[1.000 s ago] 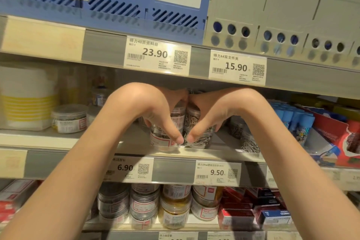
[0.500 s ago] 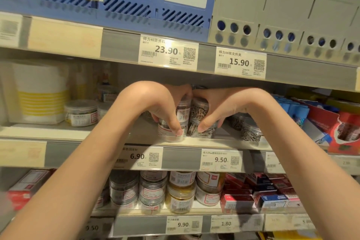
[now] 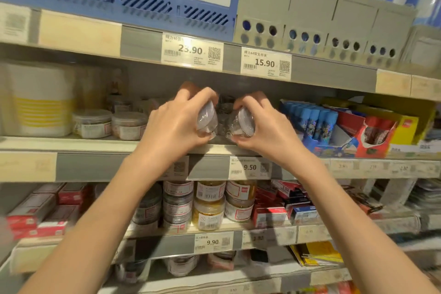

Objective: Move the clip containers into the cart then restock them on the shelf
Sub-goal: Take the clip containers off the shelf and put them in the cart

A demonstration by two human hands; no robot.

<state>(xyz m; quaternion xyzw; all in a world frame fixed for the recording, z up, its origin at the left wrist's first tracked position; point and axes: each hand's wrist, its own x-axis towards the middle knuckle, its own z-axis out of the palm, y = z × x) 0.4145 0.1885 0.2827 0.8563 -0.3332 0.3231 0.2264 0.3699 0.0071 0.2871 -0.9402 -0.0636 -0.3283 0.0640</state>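
both hands grip clip containers above shelf edge.

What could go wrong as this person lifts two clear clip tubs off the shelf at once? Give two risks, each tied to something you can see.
1. Each hand, left hand and right hand, grips one tilted tub (left tub, right tub) by itself, so either smooth tub might slip and fall.
2. The tubs are close together at the shelf edge; they could knock each other, or the glue sticks nearby.
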